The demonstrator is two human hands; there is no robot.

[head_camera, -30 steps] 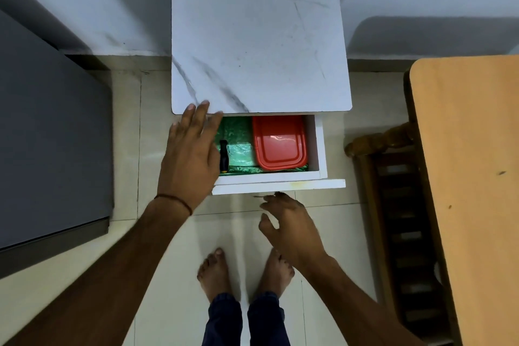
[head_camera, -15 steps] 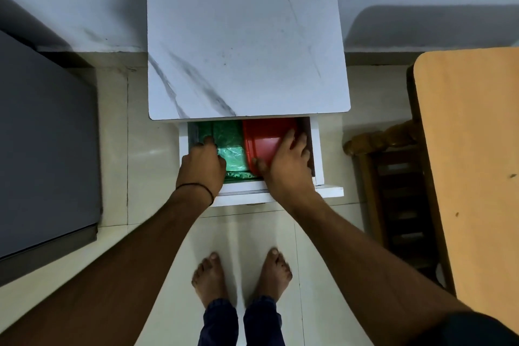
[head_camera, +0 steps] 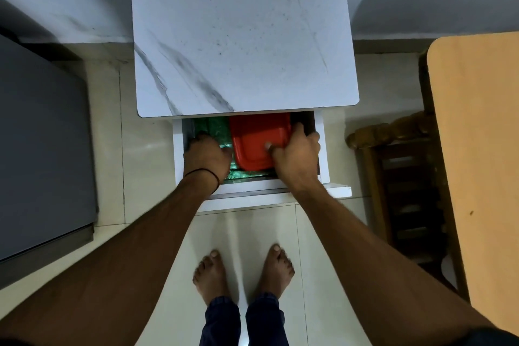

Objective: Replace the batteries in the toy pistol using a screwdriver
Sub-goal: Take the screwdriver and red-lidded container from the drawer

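Your right hand (head_camera: 297,152) has its grip closed round the red box (head_camera: 252,140), thumb on the lid. Your left hand (head_camera: 206,156) curls over the green bag (head_camera: 216,128) beside it; its grip is hidden. Both are in the open drawer (head_camera: 323,149) of the table (head_camera: 244,36).

My right hand (head_camera: 297,154) gripped the red box (head_camera: 252,143) by its right edge inside the open drawer (head_camera: 323,149) — my left hand (head_camera: 206,159) curled down beside it, over green wrapping (head_camera: 216,128).
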